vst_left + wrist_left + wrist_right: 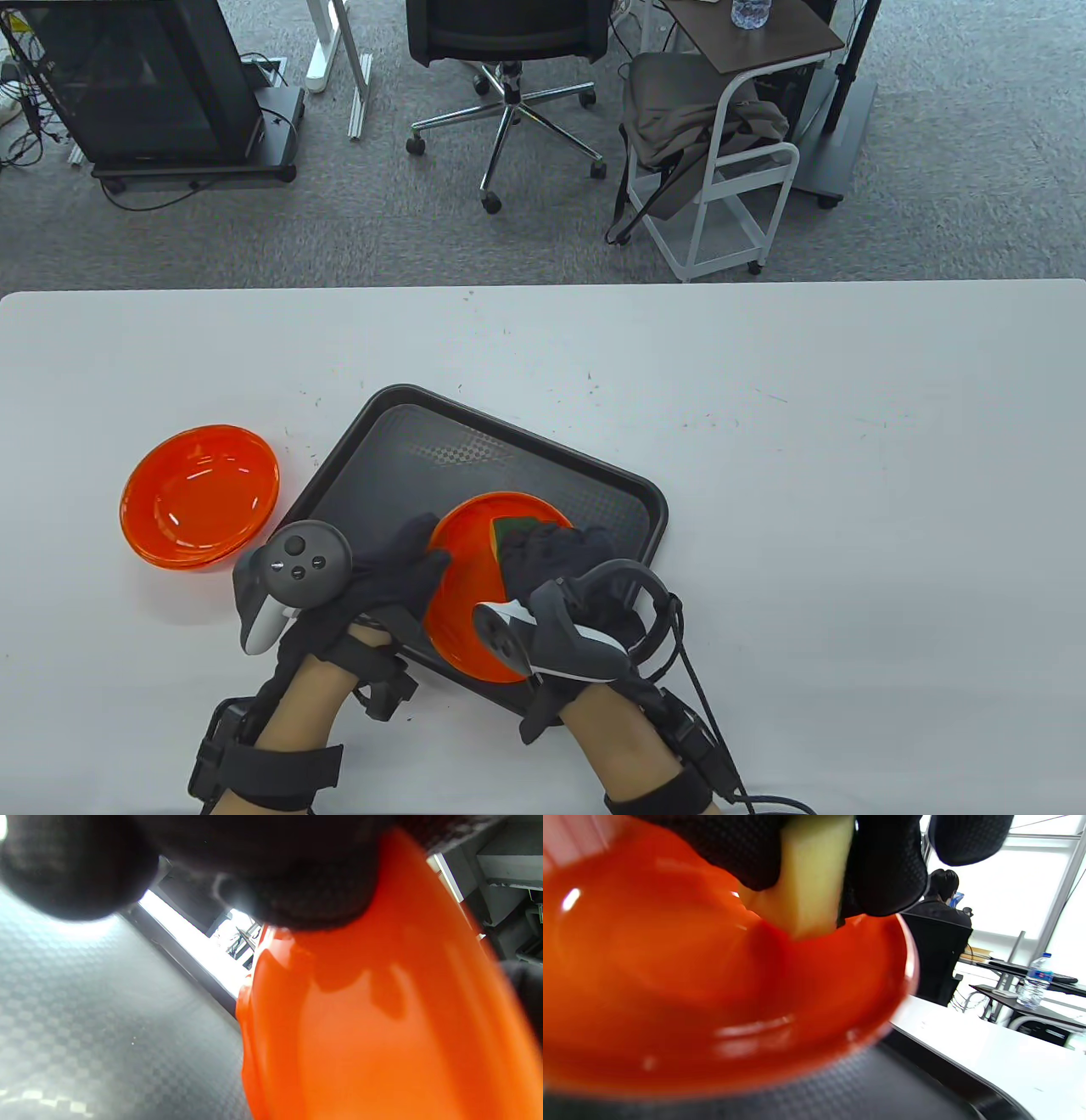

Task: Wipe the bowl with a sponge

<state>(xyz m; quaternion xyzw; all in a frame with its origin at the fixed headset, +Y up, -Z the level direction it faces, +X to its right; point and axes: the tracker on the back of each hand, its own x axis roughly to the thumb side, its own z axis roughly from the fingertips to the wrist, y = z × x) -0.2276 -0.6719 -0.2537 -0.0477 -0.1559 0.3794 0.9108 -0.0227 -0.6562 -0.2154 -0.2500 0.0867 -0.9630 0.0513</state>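
Observation:
An orange bowl (465, 586) is tilted on the black tray (475, 458). My left hand (399, 569) grips the bowl's left rim; its fingers (297, 878) lie over the orange rim (382, 1005) in the left wrist view. My right hand (551, 560) holds a yellow sponge with a green scrub side (513, 531) and presses it inside the bowl. In the right wrist view the sponge (808, 887) is pinched between gloved fingers (882, 866) against the bowl's inner wall (691, 984).
More orange bowls (199, 497), stacked, sit on the white table (806, 509) left of the tray. Beyond the table's far edge are an office chair (509, 51) and a white cart (730, 153).

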